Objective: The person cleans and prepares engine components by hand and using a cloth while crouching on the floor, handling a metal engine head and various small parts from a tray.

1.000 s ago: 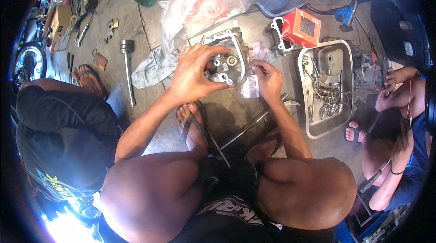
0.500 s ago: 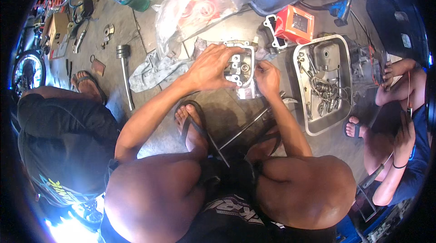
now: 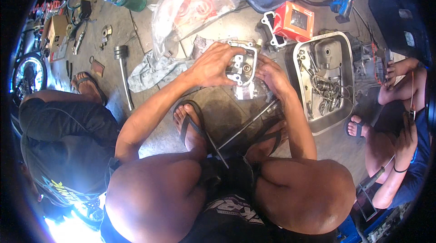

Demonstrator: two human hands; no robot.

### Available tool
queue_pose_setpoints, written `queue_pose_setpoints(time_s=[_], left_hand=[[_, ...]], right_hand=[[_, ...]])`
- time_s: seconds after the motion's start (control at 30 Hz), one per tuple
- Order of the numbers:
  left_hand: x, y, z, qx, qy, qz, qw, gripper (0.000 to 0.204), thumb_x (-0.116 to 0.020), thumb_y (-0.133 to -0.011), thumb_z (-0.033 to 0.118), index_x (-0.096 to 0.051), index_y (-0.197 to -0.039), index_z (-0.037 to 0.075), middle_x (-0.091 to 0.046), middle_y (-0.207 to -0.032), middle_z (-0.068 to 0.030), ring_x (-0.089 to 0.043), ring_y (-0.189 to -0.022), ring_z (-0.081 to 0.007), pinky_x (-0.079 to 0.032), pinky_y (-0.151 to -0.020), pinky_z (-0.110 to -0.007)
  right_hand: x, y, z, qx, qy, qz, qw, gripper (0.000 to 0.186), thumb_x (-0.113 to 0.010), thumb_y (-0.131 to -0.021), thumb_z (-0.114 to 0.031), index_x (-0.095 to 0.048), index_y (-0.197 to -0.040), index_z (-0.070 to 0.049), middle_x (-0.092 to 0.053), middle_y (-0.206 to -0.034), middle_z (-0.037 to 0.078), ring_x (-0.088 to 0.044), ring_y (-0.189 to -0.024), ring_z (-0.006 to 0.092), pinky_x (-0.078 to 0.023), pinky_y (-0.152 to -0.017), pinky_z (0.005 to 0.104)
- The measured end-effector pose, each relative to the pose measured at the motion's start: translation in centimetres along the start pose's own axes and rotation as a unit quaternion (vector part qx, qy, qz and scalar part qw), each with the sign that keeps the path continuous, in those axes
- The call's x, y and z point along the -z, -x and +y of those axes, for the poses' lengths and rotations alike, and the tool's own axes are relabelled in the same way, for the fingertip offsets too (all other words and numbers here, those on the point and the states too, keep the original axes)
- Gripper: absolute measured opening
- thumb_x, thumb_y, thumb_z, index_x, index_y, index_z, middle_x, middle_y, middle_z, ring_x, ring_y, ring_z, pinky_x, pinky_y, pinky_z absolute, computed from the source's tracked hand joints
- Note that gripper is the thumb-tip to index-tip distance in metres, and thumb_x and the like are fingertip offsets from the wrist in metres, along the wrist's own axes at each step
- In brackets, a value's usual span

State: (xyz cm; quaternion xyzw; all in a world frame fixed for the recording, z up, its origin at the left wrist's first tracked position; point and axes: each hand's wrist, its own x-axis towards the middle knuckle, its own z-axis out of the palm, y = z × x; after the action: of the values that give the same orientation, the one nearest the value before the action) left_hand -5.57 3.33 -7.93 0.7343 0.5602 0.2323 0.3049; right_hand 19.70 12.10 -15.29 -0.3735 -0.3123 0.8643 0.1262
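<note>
A pale metal engine part (image 3: 246, 68), apparently a cylinder head with a raised rim and fittings inside, is held above a small clear bag (image 3: 243, 91). My left hand (image 3: 213, 63) grips it from the left, thumb and fingers round its edge. My right hand (image 3: 274, 75) is at its right side with curled fingers touching it; some fingertips are hidden. A grey rag (image 3: 152, 73) lies to the left. A red box (image 3: 294, 23) and a gasket (image 3: 270, 27) lie beyond, to the right.
A steel tray (image 3: 345, 84) of loose metal parts sits right. A long socket tool (image 3: 123, 77) lies left, a bar (image 3: 243, 127) between my feet. Plastic bags (image 3: 190, 11) and a bottle (image 3: 131, 1) lie behind. Co-workers crouch left (image 3: 68, 143) and right (image 3: 399, 143).
Both hands and the engine part have shifted right. My right hand has gone from a pinch at the part's right edge to lying closer round that side.
</note>
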Motion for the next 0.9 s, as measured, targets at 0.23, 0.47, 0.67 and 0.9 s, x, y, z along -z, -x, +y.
queue_pose_setpoints(time_s=[0.23, 0.47, 0.67, 0.9], left_hand=[[-0.1, -0.9, -0.1, -0.07, -0.016, 0.029, 0.997, 0.087, -0.086, -0.065, 0.039, -0.046, -0.136, 0.006, -0.063, -0.107, -0.0152, -0.059, -0.107, -0.0338, -0.04, -0.096, -0.044], [0.1, -0.9, 0.1, -0.078, -0.026, 0.028, 0.996, 0.087, -0.086, -0.066, 0.038, -0.045, -0.136, 0.007, -0.063, -0.109, -0.0159, -0.059, -0.108, -0.034, -0.04, -0.097, -0.044], [0.2, -0.8, 0.2, 0.01, -0.012, -0.027, 1.0, 0.089, -0.087, -0.063, 0.04, -0.048, -0.135, 0.006, -0.06, -0.119, -0.0171, -0.055, -0.112, -0.0365, -0.039, -0.1, -0.045], [-0.2, -1.8, 1.2, 0.026, -0.029, -0.003, 0.999, 0.089, -0.086, -0.065, 0.038, -0.045, -0.137, 0.006, -0.059, -0.122, -0.0198, -0.055, -0.115, -0.0383, -0.04, -0.099, -0.047]], right_hand=[[-1.0, -0.5, 0.0, -0.011, 0.055, 0.04, 0.998, 0.052, -0.053, -0.1, -0.023, -0.041, -0.144, 0.002, -0.055, -0.136, 0.014, -0.058, -0.116, 0.0214, -0.043, -0.105, 0.0369], [-1.8, -0.7, -1.2, -0.011, -0.04, 0.003, 0.999, 0.049, -0.05, -0.103, -0.029, -0.043, -0.143, 0.0, -0.054, -0.138, 0.01, -0.057, -0.118, 0.0211, -0.042, -0.106, 0.0381], [-3.6, -0.5, -2.3, -0.018, 0.001, 0.009, 1.0, 0.062, -0.044, -0.106, -0.043, -0.033, -0.15, -0.001, -0.042, -0.15, 0.012, -0.047, -0.131, 0.0224, -0.037, -0.112, 0.0397], [-2.4, -1.6, -2.1, -0.049, 0.01, -0.008, 0.999, 0.071, -0.043, -0.105, -0.048, -0.023, -0.155, -0.003, -0.032, -0.157, 0.011, -0.033, -0.143, 0.0249, -0.028, -0.118, 0.0429]])
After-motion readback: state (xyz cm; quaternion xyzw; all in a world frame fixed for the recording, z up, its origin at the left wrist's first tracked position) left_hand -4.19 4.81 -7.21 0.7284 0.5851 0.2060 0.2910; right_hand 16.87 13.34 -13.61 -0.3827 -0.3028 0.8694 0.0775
